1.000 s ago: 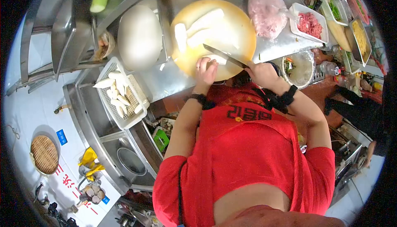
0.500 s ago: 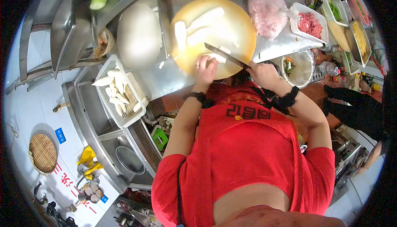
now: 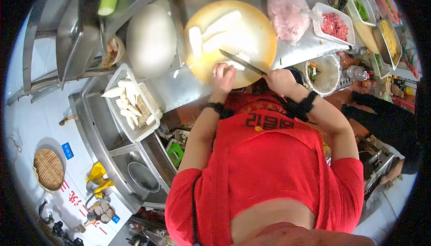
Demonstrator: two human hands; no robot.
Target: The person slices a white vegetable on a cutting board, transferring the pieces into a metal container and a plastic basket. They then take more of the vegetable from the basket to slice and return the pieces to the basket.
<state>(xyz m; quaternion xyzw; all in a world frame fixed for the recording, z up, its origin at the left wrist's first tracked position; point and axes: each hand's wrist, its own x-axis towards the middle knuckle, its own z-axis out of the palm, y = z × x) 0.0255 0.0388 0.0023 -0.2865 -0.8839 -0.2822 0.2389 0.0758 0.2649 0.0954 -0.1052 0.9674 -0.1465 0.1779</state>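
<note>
My right hand (image 3: 283, 82) grips a kitchen knife (image 3: 242, 62), its blade slanting across the near part of a round cutting board (image 3: 265, 30). Under and beside the blade is a peeled white vegetable piece (image 3: 234, 65). The curled fingers of my left hand (image 3: 223, 78) press against its left end at the board's near edge. Farther back on the board lie several long, tapered white vegetables (image 3: 222, 23), partly washed out by glare. Small cut white bits sit just beyond the blade.
A white basket (image 3: 142, 134) of similar vegetables stands left, over the sink (image 3: 105, 118). Right of the board are a pink-white plastic bag (image 3: 288, 16) and a tray of raw meat (image 3: 335, 26). A bucket (image 3: 330, 79) stands below the counter. Another person's dark-clothed legs (image 3: 381, 116) show at right.
The knife and my right hand have shifted slightly left over the vegetable. My left hand stays nearly in place. The other person at the right has moved a little.
</note>
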